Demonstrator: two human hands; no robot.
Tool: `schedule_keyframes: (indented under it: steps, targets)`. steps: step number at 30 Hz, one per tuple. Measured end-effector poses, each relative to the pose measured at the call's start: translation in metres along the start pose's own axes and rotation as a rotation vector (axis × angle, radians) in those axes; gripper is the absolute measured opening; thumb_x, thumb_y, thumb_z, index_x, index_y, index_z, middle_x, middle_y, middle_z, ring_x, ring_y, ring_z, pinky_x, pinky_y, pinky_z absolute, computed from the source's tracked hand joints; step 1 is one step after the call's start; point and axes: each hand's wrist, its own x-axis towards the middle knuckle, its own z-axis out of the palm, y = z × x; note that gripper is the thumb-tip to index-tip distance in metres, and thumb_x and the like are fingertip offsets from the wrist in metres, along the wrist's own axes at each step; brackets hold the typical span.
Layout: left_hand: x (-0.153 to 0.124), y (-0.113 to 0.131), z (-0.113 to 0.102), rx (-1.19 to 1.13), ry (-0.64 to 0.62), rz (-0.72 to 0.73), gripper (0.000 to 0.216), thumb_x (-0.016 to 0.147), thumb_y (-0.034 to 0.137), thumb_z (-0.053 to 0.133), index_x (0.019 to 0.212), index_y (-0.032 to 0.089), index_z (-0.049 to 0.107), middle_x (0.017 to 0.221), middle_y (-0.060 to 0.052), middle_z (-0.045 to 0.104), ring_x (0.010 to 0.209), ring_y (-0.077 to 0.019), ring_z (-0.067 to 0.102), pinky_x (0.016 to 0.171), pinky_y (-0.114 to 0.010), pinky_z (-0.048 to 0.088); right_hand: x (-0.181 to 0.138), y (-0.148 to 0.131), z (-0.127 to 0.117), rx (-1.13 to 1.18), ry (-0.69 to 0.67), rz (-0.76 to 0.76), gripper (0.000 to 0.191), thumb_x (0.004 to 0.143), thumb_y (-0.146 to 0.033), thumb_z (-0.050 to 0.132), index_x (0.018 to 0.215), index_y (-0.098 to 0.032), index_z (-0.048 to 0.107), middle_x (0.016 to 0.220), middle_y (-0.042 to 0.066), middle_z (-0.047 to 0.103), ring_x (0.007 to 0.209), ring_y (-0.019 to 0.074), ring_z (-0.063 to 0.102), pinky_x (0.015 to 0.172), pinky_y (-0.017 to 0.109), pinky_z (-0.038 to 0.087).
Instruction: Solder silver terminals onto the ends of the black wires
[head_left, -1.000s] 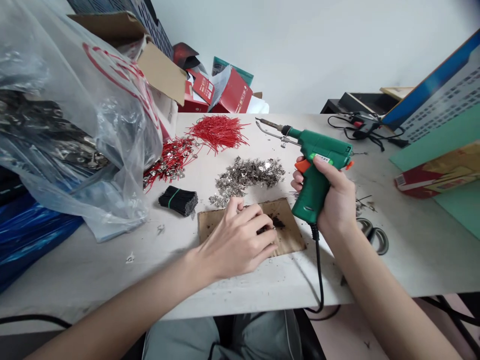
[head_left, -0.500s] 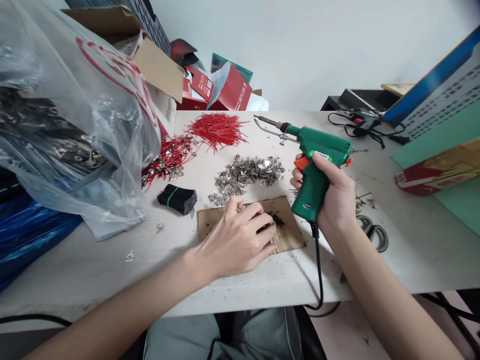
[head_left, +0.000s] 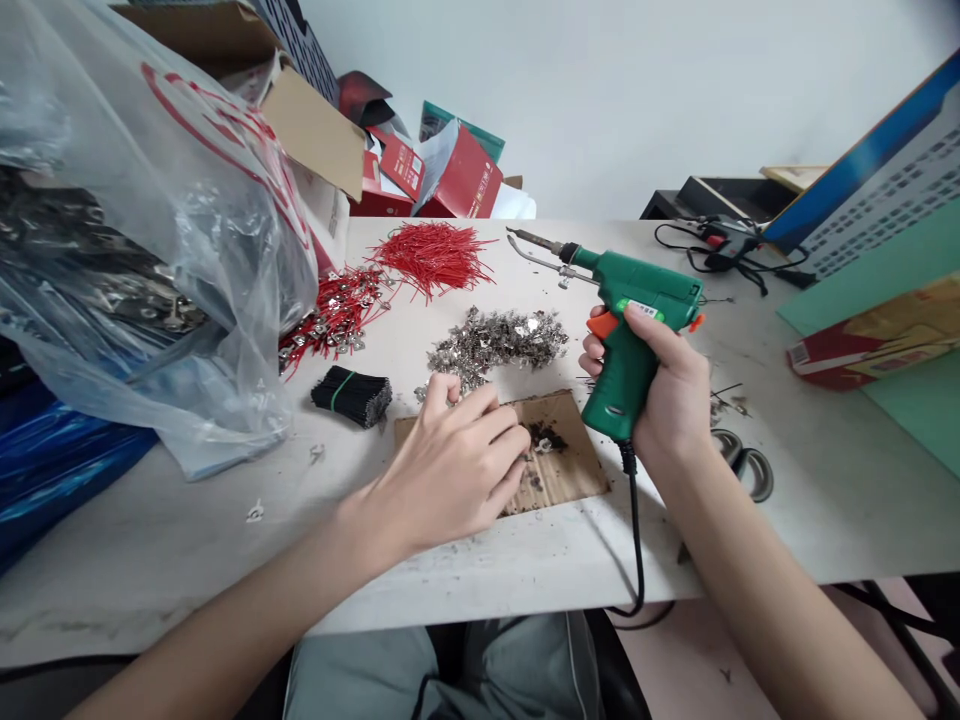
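My right hand point(head_left: 664, 375) is wrapped round the green grip of a soldering gun point(head_left: 637, 290). A finger rests near its orange trigger, and the tip points up and left, clear of the table. My left hand point(head_left: 469, 455) hovers over the left part of a piece of cardboard point(head_left: 574, 475), its fingers curled down; the fingertips and anything between them are hidden. Right of those fingers, a small metal terminal point(head_left: 544, 445) lies on the cardboard by a dark burnt patch. Just beyond the hand spreads a pile of metal terminals point(head_left: 502, 340).
A banded bundle of black wires point(head_left: 351, 396) lies left of the cardboard. Red wires point(head_left: 435, 258) are heaped behind, near red wires with terminals point(head_left: 341, 315). A plastic bag point(head_left: 225, 230) bulges at left. Scissors point(head_left: 754, 470) lie by my right forearm; the gun's cord point(head_left: 637, 540) hangs over the edge.
My left hand has shifted left across the cardboard, uncovering the metal terminal and dark patch. My right hand holds the soldering gun in nearly the same place.
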Motion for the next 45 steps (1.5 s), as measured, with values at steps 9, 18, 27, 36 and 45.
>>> schedule_keyframes:
  steps: [9, 18, 27, 36, 45]
  targets:
    - [-0.001, 0.001, 0.008, 0.020, -0.046, 0.004, 0.020, 0.094, 0.021, 0.055, 0.076, 0.018, 0.064, 0.079, -0.004, 0.067, 0.087, -0.0228, 0.055, 0.081, -0.044, 0.032, 0.001, 0.000, 0.000, -0.002, -0.004, -0.006, 0.018, 0.084, -0.031, 0.074, 0.094, -0.017, 0.069, 0.096, 0.005, 0.062, 0.066, 0.0124, 0.053, 0.053, 0.025, 0.045]
    - [0.000, 0.002, 0.011, 0.052, -0.045, 0.019, 0.023, 0.095, 0.020, 0.050, 0.075, 0.018, 0.061, 0.078, -0.003, 0.065, 0.086, -0.0221, 0.054, 0.082, -0.044, 0.031, 0.000, -0.001, 0.000, -0.017, 0.002, -0.008, 0.017, 0.086, -0.032, 0.073, 0.093, -0.017, 0.069, 0.095, 0.005, 0.062, 0.066, 0.0125, 0.053, 0.054, 0.025, 0.045]
    - [0.001, 0.002, 0.013, 0.068, -0.059, 0.025, 0.023, 0.095, 0.016, 0.049, 0.075, 0.017, 0.061, 0.077, -0.003, 0.062, 0.081, -0.0205, 0.053, 0.080, -0.041, 0.033, 0.000, 0.000, 0.001, 0.003, -0.004, -0.011, 0.013, 0.087, -0.028, 0.072, 0.092, -0.016, 0.069, 0.095, 0.006, 0.062, 0.066, 0.0123, 0.053, 0.054, 0.025, 0.044]
    - [0.003, -0.001, 0.013, -0.100, -0.002, 0.021, 0.018, 0.094, 0.016, 0.051, 0.080, 0.016, 0.061, 0.080, -0.001, 0.063, 0.080, -0.0185, 0.054, 0.079, -0.038, 0.037, 0.001, -0.001, 0.000, 0.009, -0.004, -0.016, 0.015, 0.087, -0.028, 0.072, 0.093, -0.015, 0.069, 0.097, 0.007, 0.061, 0.066, 0.0126, 0.052, 0.054, 0.025, 0.043]
    - [0.002, 0.001, 0.019, -0.219, -0.206, -0.004, 0.009, 0.091, 0.013, 0.053, 0.085, 0.015, 0.060, 0.084, -0.003, 0.061, 0.079, -0.0178, 0.055, 0.074, -0.032, 0.044, 0.000, -0.002, 0.000, 0.020, -0.007, -0.017, 0.014, 0.089, -0.026, 0.067, 0.093, -0.012, 0.068, 0.096, 0.008, 0.060, 0.066, 0.0123, 0.053, 0.054, 0.025, 0.043]
